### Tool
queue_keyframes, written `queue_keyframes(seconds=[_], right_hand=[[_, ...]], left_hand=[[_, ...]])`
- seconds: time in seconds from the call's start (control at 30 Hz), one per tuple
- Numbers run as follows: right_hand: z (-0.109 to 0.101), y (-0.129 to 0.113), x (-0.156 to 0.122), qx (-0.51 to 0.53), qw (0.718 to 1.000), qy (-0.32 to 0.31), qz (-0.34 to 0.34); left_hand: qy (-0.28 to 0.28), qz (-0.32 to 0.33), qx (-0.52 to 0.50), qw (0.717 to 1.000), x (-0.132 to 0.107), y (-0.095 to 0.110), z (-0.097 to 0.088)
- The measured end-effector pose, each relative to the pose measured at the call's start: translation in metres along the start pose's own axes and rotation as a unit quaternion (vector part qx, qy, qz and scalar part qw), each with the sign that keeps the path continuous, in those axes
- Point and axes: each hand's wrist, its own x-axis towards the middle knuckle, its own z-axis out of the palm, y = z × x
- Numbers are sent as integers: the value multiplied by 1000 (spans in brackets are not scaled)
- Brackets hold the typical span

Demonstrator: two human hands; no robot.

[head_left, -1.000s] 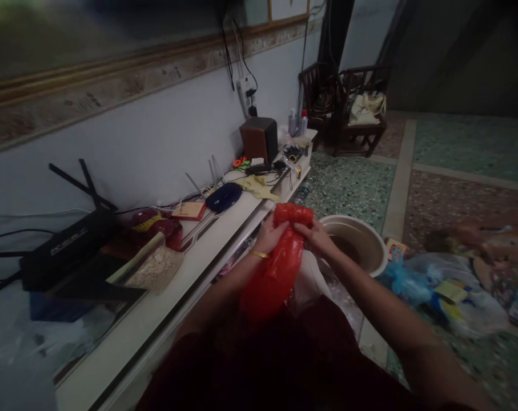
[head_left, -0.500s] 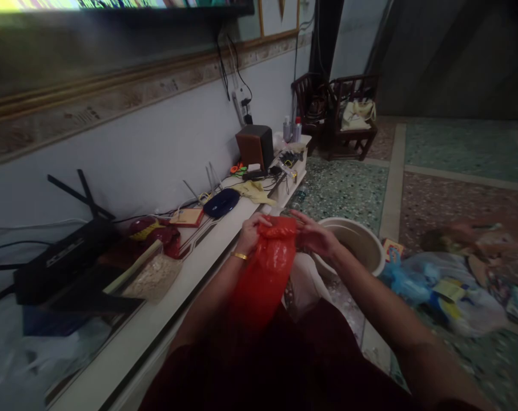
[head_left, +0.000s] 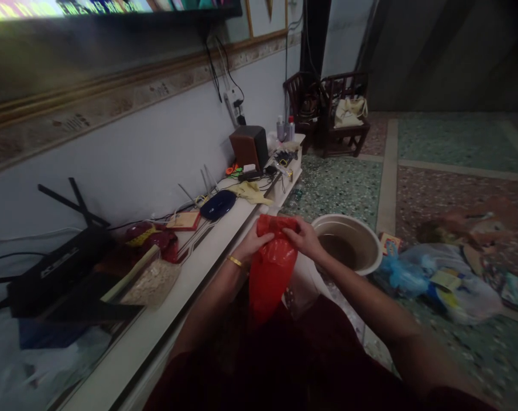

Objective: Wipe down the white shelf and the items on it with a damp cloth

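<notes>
A shiny red plastic bag [head_left: 272, 274] hangs in front of me, its upper edge bunched or folded over. My left hand [head_left: 255, 241], with a gold bracelet at the wrist, grips the bag's upper left edge. On the upper right edge, my right hand [head_left: 305, 238] pinches the plastic between thumb and fingers. What the bag contains, if anything, cannot be seen. Just beyond my right forearm stands a pale bucket [head_left: 376, 251] with dark liquid in it. Something white [head_left: 305, 279] is partly hidden behind the bag.
Along the wall runs a low white cabinet [head_left: 190, 279] bearing a black router [head_left: 61, 262], a bag of flakes [head_left: 149, 282], a dark blue device [head_left: 218, 204] and a speaker [head_left: 249, 147]. Plastic bags [head_left: 456, 285] lie on the floor at right. Wooden chairs [head_left: 346, 134] stand behind.
My right hand has closed from spread fingers to a pinch on the bag's top edge. The bag's top is pulled wider between both hands. The view has shifted slightly.
</notes>
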Motion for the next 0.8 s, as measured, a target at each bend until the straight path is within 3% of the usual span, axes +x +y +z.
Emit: queue_keyframes(seconds=[0.1,0.2,0.27,0.37,0.47,0.57,0.63,0.73,0.8], right_hand=[[1,-9,1,24,999,-30,1],[5,-15,0,119,987,-80,72],[9,-17,-1,169,978,-66,106],[13,-16,-1,226,966,9,126],[10,-17,1,323,930,-24,171],[4,-16,1,404,879,-118,224],[3,-12,-2,396,868,-152,259],[6,-2,-7,360,870,-160,298],[8,2,-6,324,898,-133,268]], left_hand=[[44,47,-19,998,6,5,2],[79,107,-40,990,10,11,8],[68,118,-54,989,11,12,13],[35,87,-102,990,14,8,16],[57,107,-126,985,18,3,11],[85,179,-66,978,22,3,4],[66,225,37,971,22,4,3],[27,250,165,954,22,3,8],[32,220,157,962,23,1,11]])
